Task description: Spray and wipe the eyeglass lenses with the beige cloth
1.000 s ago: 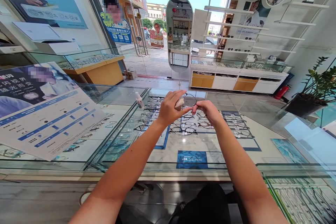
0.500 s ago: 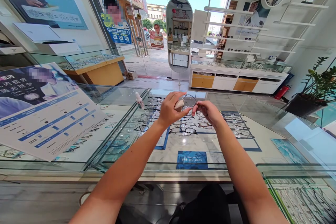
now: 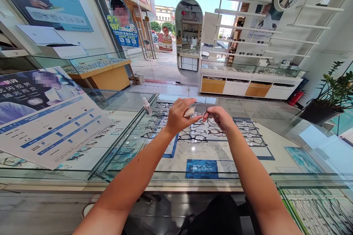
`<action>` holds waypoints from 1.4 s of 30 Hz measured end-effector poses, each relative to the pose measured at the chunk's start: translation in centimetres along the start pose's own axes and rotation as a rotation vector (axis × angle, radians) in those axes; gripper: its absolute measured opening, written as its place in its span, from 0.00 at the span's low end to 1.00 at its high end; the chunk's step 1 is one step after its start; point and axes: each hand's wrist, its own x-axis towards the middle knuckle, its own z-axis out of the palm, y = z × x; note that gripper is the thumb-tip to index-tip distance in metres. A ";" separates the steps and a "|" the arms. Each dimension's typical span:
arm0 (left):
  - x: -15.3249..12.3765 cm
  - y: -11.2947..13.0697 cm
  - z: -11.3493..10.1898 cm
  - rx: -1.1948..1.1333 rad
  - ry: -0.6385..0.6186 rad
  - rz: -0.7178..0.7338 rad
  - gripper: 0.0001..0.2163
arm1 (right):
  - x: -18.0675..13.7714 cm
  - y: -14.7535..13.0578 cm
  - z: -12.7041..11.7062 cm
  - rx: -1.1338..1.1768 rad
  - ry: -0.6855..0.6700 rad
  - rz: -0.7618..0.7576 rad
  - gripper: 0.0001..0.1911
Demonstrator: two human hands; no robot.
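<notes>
Above the glass display counter [image 3: 193, 161] I hold a pair of thin dark-framed glasses [image 3: 200, 108]. My left hand [image 3: 178, 116] pinches a small pale cloth [image 3: 189, 111] against the nearer round lens. My right hand [image 3: 220, 118] is closed on the other side of the frame, fingers curled round it. Rows of several other glasses [image 3: 193, 137] lie inside the case below both hands.
A small white spray bottle [image 3: 147, 106] stands on the glass left of my hands. A large printed poster [image 3: 46, 114] leans at the left. A potted plant [image 3: 331, 97] sits at the right. An oval mirror [image 3: 189, 36], shelves and more counters stand beyond.
My left fingers with the cloth have shifted slightly over the lens. The view has tipped up a little; both hands stay in the same place.
</notes>
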 end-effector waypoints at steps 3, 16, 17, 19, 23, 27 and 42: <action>-0.1 -0.1 0.1 0.049 0.101 -0.021 0.28 | 0.3 0.6 0.0 0.029 0.187 -0.148 0.18; 0.0 -0.2 0.4 -0.033 0.447 -0.138 0.29 | -0.8 2.1 2.5 -0.683 0.657 -0.686 0.25; 0.1 0.1 0.3 -0.031 0.456 -0.116 0.28 | -1.0 1.9 2.5 -0.683 0.663 -0.699 0.25; 0.7 0.6 -0.1 -0.015 0.465 -0.066 0.27 | -1.2 1.2 2.6 -0.688 0.672 -0.732 0.26; 3.5 1.7 -2.1 0.014 0.493 0.037 0.27 | -1.2 -2.5 2.5 -0.732 0.660 -0.804 0.25; 8.0 3.9 -5.0 0.050 0.491 0.083 0.27 | -0.6 -8.3 2.0 -0.834 0.654 -0.934 0.24; 10.4 7.3 -8.0 0.114 0.428 0.050 0.23 | -2.2 -13.2 3.2 -1.062 0.809 -0.975 0.21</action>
